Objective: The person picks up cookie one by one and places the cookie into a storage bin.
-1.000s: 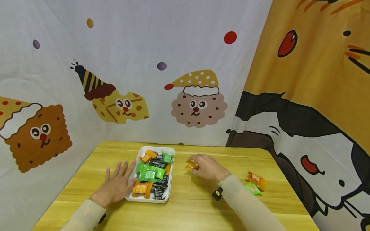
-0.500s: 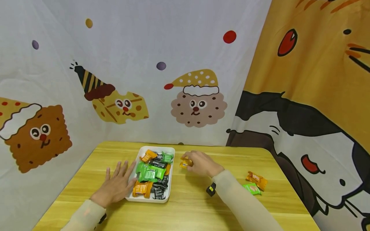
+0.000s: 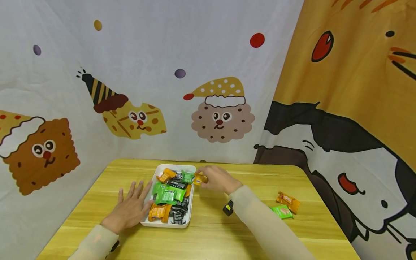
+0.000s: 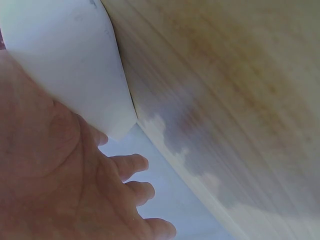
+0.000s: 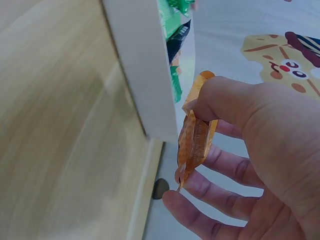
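A white tray (image 3: 167, 225) holds several wrapped snacks in green, orange and black packets. My left hand (image 3: 127, 211) lies along the tray's left side with fingers spread; in the left wrist view the palm is beside the tray's white wall (image 4: 75, 65). Between thumb and fingers, my right hand (image 3: 218, 178) pinches an orange-wrapped snack (image 3: 200, 179) right at the tray's right rim. The right wrist view has this orange packet (image 5: 196, 137) under the thumb, close beside the tray wall, with the lower fingers loosely curved.
Toward the right of the wooden table (image 3: 227, 231) lie an orange packet (image 3: 288, 202) and a green packet (image 3: 282, 212), next to the right forearm. A printed cloth (image 3: 221, 47) hangs behind the table's far edge.
My right hand has moved left with the orange-wrapped snack, from over the table to the tray's right rim. The left hand stays where it was beside the tray.
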